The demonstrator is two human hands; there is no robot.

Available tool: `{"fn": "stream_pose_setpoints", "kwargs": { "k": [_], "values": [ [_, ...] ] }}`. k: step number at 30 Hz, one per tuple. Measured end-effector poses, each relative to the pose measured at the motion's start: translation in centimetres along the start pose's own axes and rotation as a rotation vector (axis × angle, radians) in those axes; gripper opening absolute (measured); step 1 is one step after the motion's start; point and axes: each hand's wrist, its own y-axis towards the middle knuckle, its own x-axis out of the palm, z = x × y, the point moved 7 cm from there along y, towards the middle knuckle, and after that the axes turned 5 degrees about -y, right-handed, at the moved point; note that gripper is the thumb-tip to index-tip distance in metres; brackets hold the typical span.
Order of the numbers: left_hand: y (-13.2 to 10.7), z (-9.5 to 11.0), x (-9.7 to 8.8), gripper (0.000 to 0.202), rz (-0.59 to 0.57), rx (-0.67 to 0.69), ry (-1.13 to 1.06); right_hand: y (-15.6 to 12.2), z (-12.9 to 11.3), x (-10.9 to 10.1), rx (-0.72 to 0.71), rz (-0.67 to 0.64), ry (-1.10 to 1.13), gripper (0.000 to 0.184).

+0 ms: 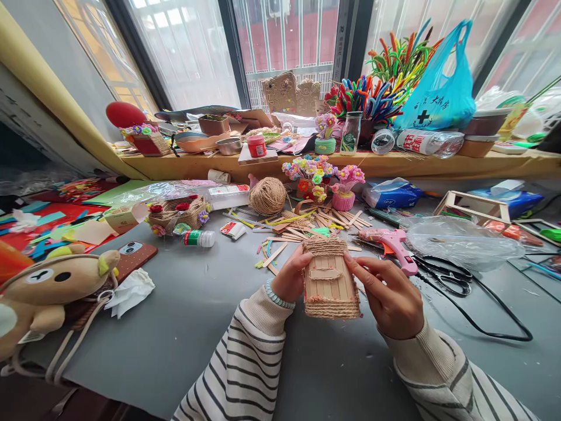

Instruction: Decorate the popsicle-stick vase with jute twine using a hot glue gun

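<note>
Tan twine is wrapping the top and bottom of a wooden-stick piece [332, 287], which the person is keeping up between both hands, above the grey table [184, 345]. The left hand [290, 276] is closing around its left edge, the thumb lying on the front. The right hand [397, 299] is holding itself partly open, its index finger touching the upper right edge; whether its thumb is gripping behind, I cannot tell. A short pale strip is sitting across the upright sticks in the middle. Just beyond the hands, loose wooden sticks [279, 254] are lying scattered, and behind those a ball of twine [267, 196] is resting. A pink glue gun [397, 244] is lying near the right hand, just beyond it, with black-handled scissors [449, 275] sitting to that hand's right. Well to the left of the left hand, a crumpled tissue [130, 291] is lying beside a bear-shaped bag [65, 286].
</note>
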Motion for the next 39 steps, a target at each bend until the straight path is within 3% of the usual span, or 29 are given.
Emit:
{"fn": "stream_pose_setpoints", "kwargs": {
  "k": [7,12,17,34,39],
  "values": [
    [0.2,-0.2,0.1,0.042,-0.007,-0.037,-0.026,0.1,0.0,0.4,-0.026,0.001,-0.065,0.061],
    [0.1,-0.7,0.1,0.039,-0.008,-0.114,-0.038,0.2,0.0,1.0,-0.078,-0.097,-0.164,0.06],
    [0.0,-1.0,0.2,0.043,-0.033,-0.139,-0.047,0.3,0.0,0.9,-0.134,-0.105,-0.251,0.056],
    [-0.2,-1.1,0.2,0.044,-0.066,-0.137,-0.039,0.2,0.0,1.3,-0.144,-0.141,-0.205,0.061],
    [-0.3,-1.1,0.2,0.035,-0.06,-0.132,0.014,0.1,-0.5,1.4,-0.188,-0.162,-0.198,0.062]
  ]
}}
